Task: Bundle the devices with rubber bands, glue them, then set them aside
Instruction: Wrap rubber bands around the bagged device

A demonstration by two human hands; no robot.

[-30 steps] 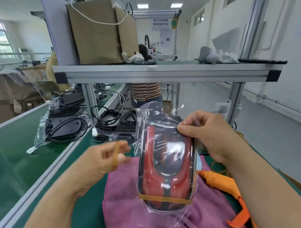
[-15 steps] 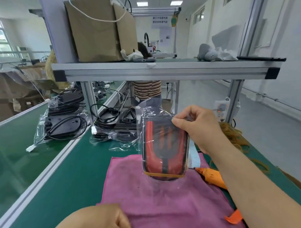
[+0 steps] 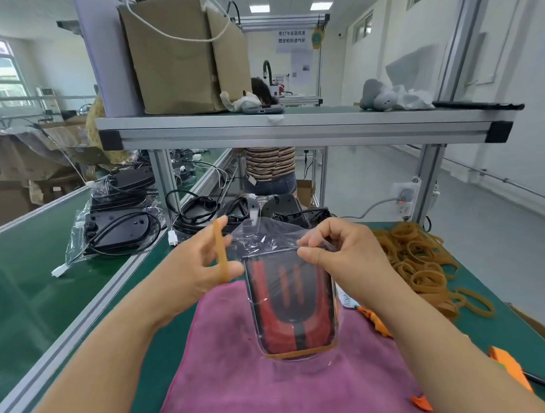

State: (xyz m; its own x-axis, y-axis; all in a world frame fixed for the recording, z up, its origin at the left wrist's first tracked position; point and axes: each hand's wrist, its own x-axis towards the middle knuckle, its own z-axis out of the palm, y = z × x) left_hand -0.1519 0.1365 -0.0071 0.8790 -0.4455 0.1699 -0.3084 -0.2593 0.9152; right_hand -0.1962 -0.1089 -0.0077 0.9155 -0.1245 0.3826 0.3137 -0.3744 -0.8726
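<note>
Pinching the device (image 3: 291, 301) from above is the right hand (image 3: 337, 253).

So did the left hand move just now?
Yes. The left hand, holding a rubber band, went from the near edge of the pink cloth to its far edge, beside the bagged device.

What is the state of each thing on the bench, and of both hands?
Left hand: holds the loose band stretched between thumb and finger.
Right hand: pinches the plastic bag at its top.
Device: inside the bag, held tilted over the pink cloth.
Fitted band: around the device's lower end.
Band pile: lying loose.
Glue gun: lying unheld, partly hidden.
</note>
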